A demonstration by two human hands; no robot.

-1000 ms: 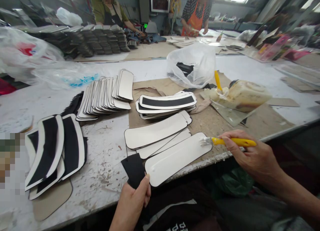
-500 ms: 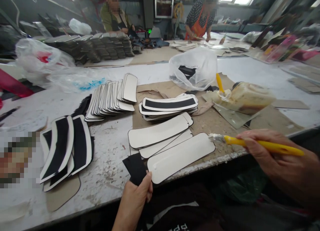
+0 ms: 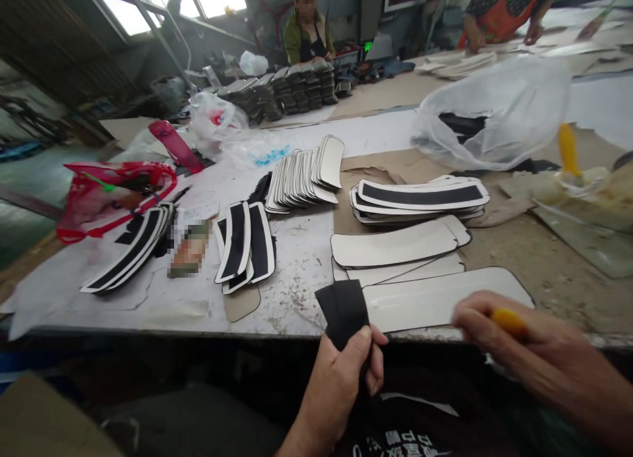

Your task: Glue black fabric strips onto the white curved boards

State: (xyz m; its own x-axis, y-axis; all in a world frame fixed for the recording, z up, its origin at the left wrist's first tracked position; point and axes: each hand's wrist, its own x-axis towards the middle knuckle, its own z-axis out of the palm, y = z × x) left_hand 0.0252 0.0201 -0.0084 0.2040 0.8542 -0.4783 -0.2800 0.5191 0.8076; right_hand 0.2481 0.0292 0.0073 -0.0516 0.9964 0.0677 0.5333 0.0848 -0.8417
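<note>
Left hand [image 3: 343, 371] pinches black strips [image 3: 347, 310] by white panel [image 3: 420, 300] at table [image 3: 299, 312] edge; right hand [image 3: 529, 351], wrapped round yellow brush handle [image 3: 509, 322], hides panel's lower edge. Beyond: black-striped panels [image 3: 420, 194], plastic bag [image 3: 529, 107]; left, red bag [image 3: 79, 210].

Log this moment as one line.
left hand: grips black strips | right hand: grips yellow handle | white panel: at table's near edge | clear bag: holds black pieces

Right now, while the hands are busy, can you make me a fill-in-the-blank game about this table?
1. The strip material pinched in the left hand is ____.
2. The right hand grips a brush by its ____.
3. The plastic bag at the picture's far left is mostly ____.

Missing words: black; handle; red.
</note>
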